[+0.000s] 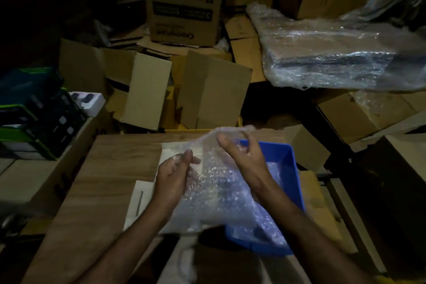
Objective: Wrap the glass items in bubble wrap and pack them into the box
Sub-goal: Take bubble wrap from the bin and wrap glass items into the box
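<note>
A sheet of bubble wrap (219, 193) is held up over the wooden table (103, 191) and drapes down into a blue plastic tray (291, 168). My left hand (171, 174) pinches its left edge between thumb and fingers. My right hand (242, 155) grips its upper part near the top edge. A pale flat box or card (143, 200) lies on the table under the wrap. No glass item is clearly visible; anything inside the wrap is hidden.
Open cardboard boxes (147, 90) stand beyond the table's far edge. A large flat parcel in plastic wrap (334, 48) lies at the upper right. Dark and green retail boxes (39, 117) are stacked at the left. More cartons (359, 113) crowd the right side.
</note>
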`<action>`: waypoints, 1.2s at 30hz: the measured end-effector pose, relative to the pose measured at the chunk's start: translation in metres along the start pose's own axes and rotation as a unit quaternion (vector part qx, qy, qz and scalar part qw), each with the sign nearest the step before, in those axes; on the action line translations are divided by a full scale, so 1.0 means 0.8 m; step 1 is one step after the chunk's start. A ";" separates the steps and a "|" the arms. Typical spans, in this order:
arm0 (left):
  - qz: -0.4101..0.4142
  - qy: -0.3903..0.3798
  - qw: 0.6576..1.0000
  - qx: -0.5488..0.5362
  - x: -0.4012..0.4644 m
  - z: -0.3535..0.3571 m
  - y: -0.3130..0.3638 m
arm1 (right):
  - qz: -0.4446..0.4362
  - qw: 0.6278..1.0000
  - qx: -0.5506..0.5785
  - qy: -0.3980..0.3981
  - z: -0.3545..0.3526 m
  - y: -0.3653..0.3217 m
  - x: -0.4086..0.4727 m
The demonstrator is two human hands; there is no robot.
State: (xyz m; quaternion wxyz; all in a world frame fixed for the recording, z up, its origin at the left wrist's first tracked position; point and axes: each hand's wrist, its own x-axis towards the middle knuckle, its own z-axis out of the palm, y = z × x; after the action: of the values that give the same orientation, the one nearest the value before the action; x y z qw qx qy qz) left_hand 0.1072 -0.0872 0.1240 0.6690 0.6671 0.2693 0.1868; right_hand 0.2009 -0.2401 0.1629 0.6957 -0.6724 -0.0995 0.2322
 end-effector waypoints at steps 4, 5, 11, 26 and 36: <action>-0.072 0.063 0.995 -0.004 0.008 -0.030 0.002 | 0.121 0.983 0.068 -0.117 0.034 0.028 -0.022; -0.085 0.064 0.994 0.002 0.009 -0.039 -0.001 | 0.110 0.987 0.065 -0.102 0.042 0.037 -0.024; -0.231 -0.016 0.972 -0.033 0.018 -0.089 -0.027 | 0.027 0.999 0.027 -0.037 0.064 0.076 -0.014; 0.083 -0.136 0.936 0.315 0.010 -0.164 -0.025 | -0.070 0.925 -0.342 -0.148 0.074 0.077 0.011; 0.025 -0.068 0.996 0.045 0.004 -0.156 -0.042 | 0.062 0.994 -0.008 -0.092 0.102 0.096 -0.001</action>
State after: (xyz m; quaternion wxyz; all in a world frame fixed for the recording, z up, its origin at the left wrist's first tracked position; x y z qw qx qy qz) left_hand 0.0296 0.0123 0.0948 0.6505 0.7138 0.2151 0.1454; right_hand 0.1492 -0.1689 0.0938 0.6622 -0.6589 -0.1234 0.3350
